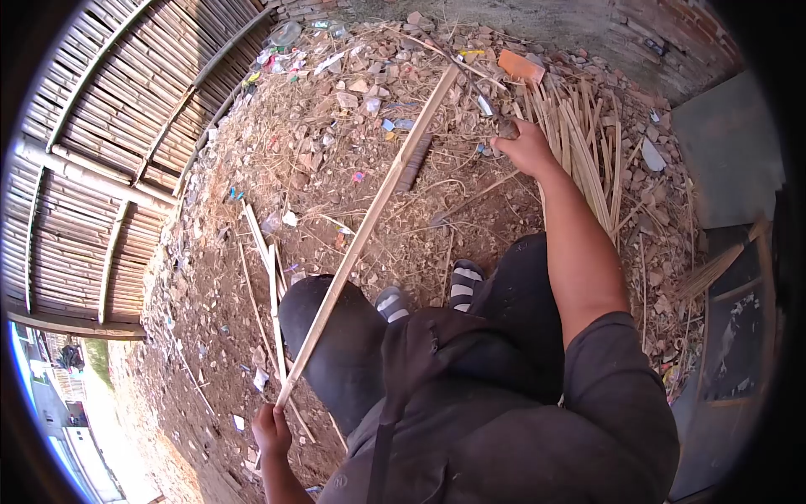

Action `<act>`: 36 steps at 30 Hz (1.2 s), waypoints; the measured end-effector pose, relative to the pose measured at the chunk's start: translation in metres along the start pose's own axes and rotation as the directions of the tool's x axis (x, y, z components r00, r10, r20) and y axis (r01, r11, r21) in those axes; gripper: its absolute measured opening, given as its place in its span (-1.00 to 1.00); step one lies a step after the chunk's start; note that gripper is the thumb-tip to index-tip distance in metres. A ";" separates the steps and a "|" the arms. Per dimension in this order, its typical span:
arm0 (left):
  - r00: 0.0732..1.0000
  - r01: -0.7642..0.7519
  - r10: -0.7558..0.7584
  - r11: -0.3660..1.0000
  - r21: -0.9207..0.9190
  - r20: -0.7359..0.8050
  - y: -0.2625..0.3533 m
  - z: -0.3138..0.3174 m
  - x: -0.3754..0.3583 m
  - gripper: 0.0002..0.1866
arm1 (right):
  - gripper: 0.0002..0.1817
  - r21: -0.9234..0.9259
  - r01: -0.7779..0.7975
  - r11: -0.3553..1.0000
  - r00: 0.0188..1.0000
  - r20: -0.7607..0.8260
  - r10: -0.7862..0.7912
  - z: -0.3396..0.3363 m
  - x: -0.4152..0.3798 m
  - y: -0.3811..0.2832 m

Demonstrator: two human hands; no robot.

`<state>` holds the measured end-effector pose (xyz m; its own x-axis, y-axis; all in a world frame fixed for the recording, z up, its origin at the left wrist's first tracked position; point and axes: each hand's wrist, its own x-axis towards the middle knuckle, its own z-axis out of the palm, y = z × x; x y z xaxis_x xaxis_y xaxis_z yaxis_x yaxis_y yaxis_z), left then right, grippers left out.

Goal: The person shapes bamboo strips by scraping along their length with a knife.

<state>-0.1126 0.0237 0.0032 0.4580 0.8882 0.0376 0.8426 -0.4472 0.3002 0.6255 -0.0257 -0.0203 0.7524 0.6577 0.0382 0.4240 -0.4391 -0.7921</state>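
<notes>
My left hand [271, 430] is closed round the near end of a long, pale bamboo strip [365, 227]. The strip slants up and away across my left knee toward the rubble ahead. In my right hand [527, 149] is the handle of a sickle [484, 105], its fingers wrapped round it. The sickle's dark, curved blade reaches up and left, overlapping the strip's far end in this view. Beneath the strip, a brownish ridged block [415, 164] lies on the ground.
Split bamboo strips [579, 151] are heaped at my right; a few more [273, 286] lie at my left. Broken brick and litter cover the dirt, with an orange brick [520, 65] ahead. A bamboo fence [109, 109] stands left, and a grey panel [730, 151] stands right.
</notes>
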 end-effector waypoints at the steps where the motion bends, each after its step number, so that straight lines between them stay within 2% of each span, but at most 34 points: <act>1: 0.999 -0.047 0.047 0.999 0.015 0.006 -0.004 0.004 0.000 -0.66 | -0.54 -0.031 0.041 0.999 0.999 0.022 -0.040 0.001 -0.002 -0.006; 5: 0.999 0.015 -0.017 0.998 -0.059 -0.041 0.006 0.019 -0.004 -0.70 | -0.55 -0.128 0.226 0.966 0.974 0.042 -0.222 0.013 -0.024 -0.038; 8: 0.996 0.078 -0.076 0.996 -0.048 0.050 0.032 0.014 -0.002 -0.71 | -0.56 -0.165 0.274 0.947 0.927 0.308 -0.215 0.020 -0.038 -0.074; 9: 0.993 0.105 -0.102 0.993 -0.055 0.061 0.048 0.011 0.000 -0.70 | -0.60 -0.149 0.355 0.923 0.898 0.329 -0.292 0.029 -0.045 -0.082; 10: 0.995 0.080 -0.077 0.996 -0.046 0.065 0.046 0.014 -0.001 -0.70 | -0.65 -0.132 0.432 0.892 0.863 0.347 -0.367 0.037 -0.055 -0.091; 13: 0.997 0.006 -0.004 1.000 -0.016 0.076 0.048 0.022 -0.001 -0.70 | -0.67 -0.199 0.538 0.819 0.756 0.543 -0.366 0.045 -0.084 -0.128; 16: 0.996 0.016 -0.013 0.999 -0.037 0.084 0.050 0.026 -0.003 -0.70 | -0.74 -0.253 0.604 0.756 0.719 0.581 -0.381 0.061 -0.083 -0.124; 17: 0.997 0.035 -0.033 0.999 -0.026 0.066 0.053 0.028 -0.005 -0.69 | -0.75 -0.220 0.629 0.746 0.719 0.530 -0.450 0.064 -0.079 -0.113; 20: 0.999 0.003 -0.004 1.000 0.012 0.038 0.050 0.035 -0.003 -0.67 | -0.75 -0.114 0.469 0.876 0.760 0.558 -0.334 0.062 -0.067 -0.103; 21: 0.999 0.011 -0.012 1.000 0.001 0.052 0.052 0.033 -0.002 -0.67 | -0.74 -0.132 0.444 0.886 0.772 0.558 -0.303 0.059 -0.069 -0.109; 24: 0.996 0.007 -0.005 1.000 -0.020 0.092 0.061 0.023 0.004 -0.66 | -0.66 -0.296 0.481 0.825 0.784 0.567 -0.253 0.053 -0.082 -0.127; 27: 0.994 -0.006 0.011 0.999 -0.046 0.105 0.068 0.017 0.009 -0.64 | -0.67 -0.320 0.662 0.678 0.683 0.629 -0.371 0.061 -0.085 -0.127; 30: 0.998 -0.005 0.005 1.000 -0.007 0.059 0.069 0.027 0.013 -0.62 | -0.75 -0.164 0.412 0.896 0.723 0.658 -0.212 0.080 -0.046 -0.095; 31: 0.997 0.037 -0.037 0.999 -0.005 0.070 0.074 0.023 0.014 -0.60 | -0.78 -0.213 0.468 0.858 0.738 0.629 -0.247 0.083 -0.046 -0.095; 34: 0.990 0.056 -0.057 0.998 0.014 0.130 0.073 0.011 0.013 -0.59 | -0.77 -0.188 0.423 0.887 0.781 0.572 -0.251 0.079 -0.061 -0.113; 36: 0.993 0.018 -0.017 1.000 -0.009 0.116 0.076 0.009 0.015 -0.58 | -0.80 -0.228 0.601 0.766 0.719 0.573 -0.393 0.080 -0.077 -0.122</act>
<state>-0.0394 0.0025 0.0181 0.4736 0.8772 -0.0783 0.8482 -0.4304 0.3089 0.4753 0.0268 0.0247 0.0855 0.9963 -0.0105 0.8918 -0.0812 -0.4451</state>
